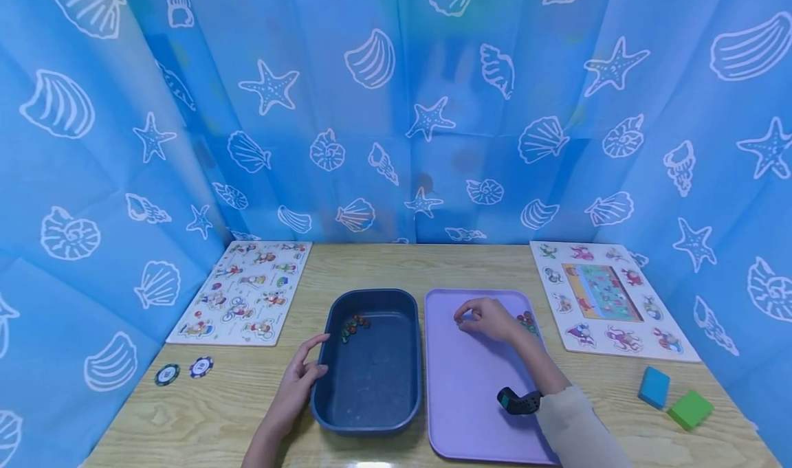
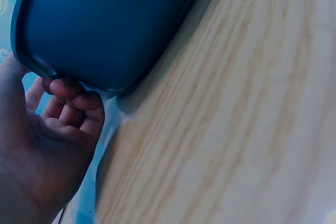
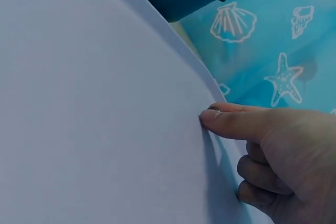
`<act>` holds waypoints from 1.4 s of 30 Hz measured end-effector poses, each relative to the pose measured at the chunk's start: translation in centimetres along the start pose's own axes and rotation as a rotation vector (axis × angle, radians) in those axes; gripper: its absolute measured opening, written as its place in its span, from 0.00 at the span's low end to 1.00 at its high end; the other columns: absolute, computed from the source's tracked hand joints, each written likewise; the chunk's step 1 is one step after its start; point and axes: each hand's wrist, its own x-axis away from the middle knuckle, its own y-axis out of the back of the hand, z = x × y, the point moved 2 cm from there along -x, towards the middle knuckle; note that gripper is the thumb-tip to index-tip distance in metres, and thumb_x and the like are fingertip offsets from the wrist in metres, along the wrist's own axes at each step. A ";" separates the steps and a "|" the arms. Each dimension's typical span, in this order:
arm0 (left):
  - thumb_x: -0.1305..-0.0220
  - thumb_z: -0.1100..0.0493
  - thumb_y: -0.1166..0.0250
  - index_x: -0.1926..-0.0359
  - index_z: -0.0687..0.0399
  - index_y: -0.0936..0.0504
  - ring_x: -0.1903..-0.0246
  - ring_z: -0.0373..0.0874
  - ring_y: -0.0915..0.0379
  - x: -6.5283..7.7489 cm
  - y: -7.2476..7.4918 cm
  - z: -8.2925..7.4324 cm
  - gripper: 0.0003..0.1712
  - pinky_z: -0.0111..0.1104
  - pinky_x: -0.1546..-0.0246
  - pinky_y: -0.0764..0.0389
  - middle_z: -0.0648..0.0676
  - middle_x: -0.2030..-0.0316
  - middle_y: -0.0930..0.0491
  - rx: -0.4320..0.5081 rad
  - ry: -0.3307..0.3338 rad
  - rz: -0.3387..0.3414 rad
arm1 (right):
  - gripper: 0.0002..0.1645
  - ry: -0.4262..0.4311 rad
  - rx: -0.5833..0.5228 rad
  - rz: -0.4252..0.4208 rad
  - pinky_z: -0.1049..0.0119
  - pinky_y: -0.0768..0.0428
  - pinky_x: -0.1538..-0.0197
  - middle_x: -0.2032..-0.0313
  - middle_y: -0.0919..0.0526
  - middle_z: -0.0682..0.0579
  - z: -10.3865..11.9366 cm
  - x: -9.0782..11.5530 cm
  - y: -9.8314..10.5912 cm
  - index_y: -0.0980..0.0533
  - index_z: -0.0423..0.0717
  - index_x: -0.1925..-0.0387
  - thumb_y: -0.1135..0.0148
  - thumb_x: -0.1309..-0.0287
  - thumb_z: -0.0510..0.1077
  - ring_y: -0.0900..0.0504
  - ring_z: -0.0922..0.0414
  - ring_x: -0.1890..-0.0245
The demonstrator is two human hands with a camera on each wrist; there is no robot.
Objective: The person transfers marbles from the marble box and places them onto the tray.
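Your left hand grips the left rim of a dark blue, rounded-rectangular bin; small red and green beads lie in its far left part. Your right hand pinches a small dark piece, mostly hidden, over a flat lavender rectangular tray with more red and green beads along its right edge.

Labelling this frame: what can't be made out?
Small piece pinched by the right hand: shape; too small in head view, mostly covered by the hand in right wrist view.
Red-and-green pieces in the dark bin and on the purple tray: exact count; too small and bunched, head view.
Tray's near right corner: behind the sleeve, head view.
Chips' fine print: too small, head view.
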 end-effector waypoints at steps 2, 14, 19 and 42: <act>0.41 0.63 0.48 0.42 0.34 0.34 0.71 0.45 0.26 0.0 0.0 0.1 0.27 0.33 0.70 0.25 0.61 0.72 0.23 0.006 0.000 -0.001 | 0.10 -0.011 -0.002 -0.003 0.72 0.41 0.83 0.90 0.40 0.59 -0.1 0.1 0.0 0.20 0.50 0.65 0.35 0.53 0.42 0.44 0.65 0.89; 0.41 0.63 0.48 0.42 0.34 0.35 0.75 0.43 0.29 0.0 -0.1 0.2 0.27 0.31 0.71 0.27 0.51 0.81 0.31 -0.006 -0.007 -0.003 | 0.12 0.085 -0.067 -0.008 0.69 0.37 0.82 0.89 0.43 0.57 7.4 -2.3 0.9 0.21 0.51 0.61 0.37 0.50 0.45 0.42 0.60 0.88; 0.40 0.64 0.48 0.42 0.35 0.35 0.76 0.43 0.30 0.0 -0.1 0.2 0.27 0.31 0.72 0.27 0.53 0.80 0.30 0.001 -0.004 0.006 | 0.11 0.196 -0.031 0.067 0.69 0.41 0.80 0.90 0.44 0.57 11.8 -4.8 -0.8 0.20 0.49 0.61 0.38 0.48 0.46 0.45 0.60 0.89; 0.40 0.65 0.49 0.41 0.35 0.36 0.68 0.46 0.26 0.0 0.0 0.0 0.28 0.32 0.68 0.25 0.62 0.64 0.21 -0.005 -0.030 0.022 | 0.06 0.203 0.262 0.318 0.72 0.37 0.75 0.80 0.28 0.59 14.5 -10.5 -8.8 0.20 0.56 0.67 0.36 0.51 0.46 0.37 0.62 0.82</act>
